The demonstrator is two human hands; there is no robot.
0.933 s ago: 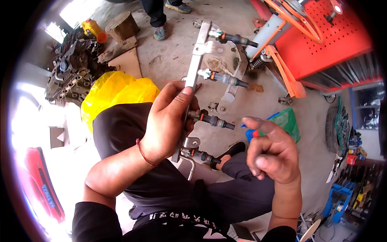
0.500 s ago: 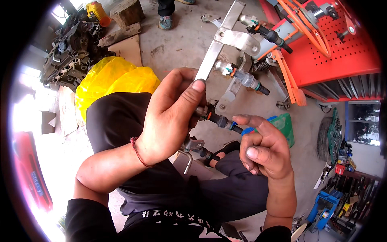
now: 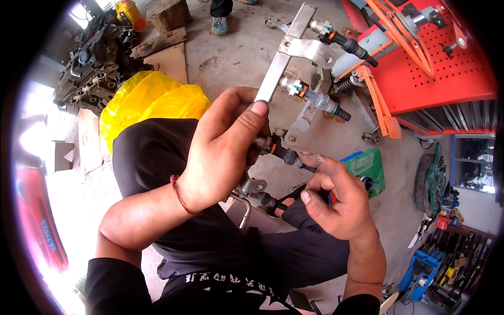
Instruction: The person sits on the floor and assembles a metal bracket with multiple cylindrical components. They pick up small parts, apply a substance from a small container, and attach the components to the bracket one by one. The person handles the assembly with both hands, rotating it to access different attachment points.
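Note:
My left hand (image 3: pixel 218 149) is wrapped round a silver metal fuel rail (image 3: pixel 275 68), which slants up and away to the right. Several fuel injectors stick out from the rail's right side. A dark injector (image 3: pixel 286 155) emerges just beside my left fingers. Against its tip rests the index finger of my right hand (image 3: pixel 341 202); the thumb stands apart, and the other fingers are partly hidden. Farther up are a greyish injector (image 3: pixel 323 102) and a black one (image 3: pixel 353 47). Below my left hand, another injector (image 3: pixel 269 200) sits near a bent metal pipe (image 3: pixel 247 210).
A yellow plastic bag (image 3: pixel 152 105) lies left of my knee, with an engine block (image 3: pixel 94 73) behind it. A red perforated cabinet (image 3: pixel 441 79) stands at the right. A green container (image 3: pixel 370 165) is beyond my right hand. Another person's shoe (image 3: pixel 220 25) shows at the top.
My right hand has shifted slightly left, its index finger now against the injector tip and its thumb moved farther out. My left hand still grips the rail in the same place.

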